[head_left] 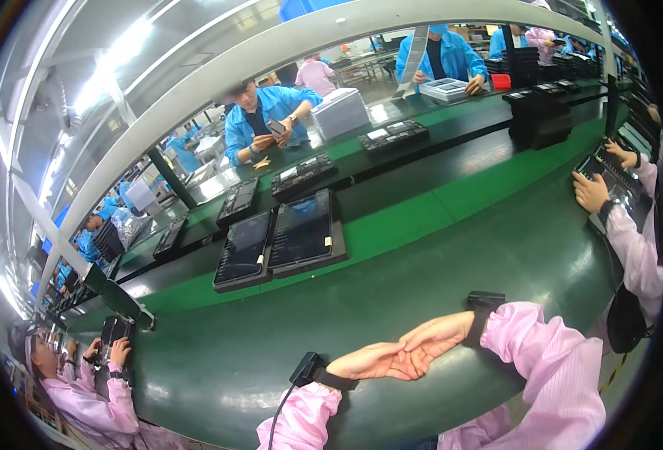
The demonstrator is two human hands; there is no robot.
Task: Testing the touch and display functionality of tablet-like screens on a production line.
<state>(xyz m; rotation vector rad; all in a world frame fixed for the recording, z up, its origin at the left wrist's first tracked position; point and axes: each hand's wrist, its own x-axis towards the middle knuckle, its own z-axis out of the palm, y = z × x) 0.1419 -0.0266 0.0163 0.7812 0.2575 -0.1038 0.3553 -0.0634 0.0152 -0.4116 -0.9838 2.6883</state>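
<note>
2 dark tablets lie side by side up ahead, the left tablet (245,247) and the right tablet (300,225), each in a black tray, each with a pale label near its lower right corner, their near ends over the bright green strip (414,221). Nearer the wearer, well apart from them, the hands meet just above the dark green worktop (451,274)! The left hand (370,362) reaches rightward, fingers loosely extended; the right hand (438,336) comes across to it, loosely open too, and the fingers touch and overlap. Neither is a fist; whether anything tiny sits between them, I cannot tell. A black box (307,369) is strapped at the left wrist, a cable running down from it, and another black box (487,300) at the right. Pink sleeves on both arms.

Farther out, beyond the tablets, there are more black trays with parts, such as the loaded tray (304,176), and a black stack (539,120) to the right. Across the line, a person in blue (268,120) handles a small item beside a white stack (340,112). At the left edge, a person in pink (84,397) has both hands on a dark device (114,330).
</note>
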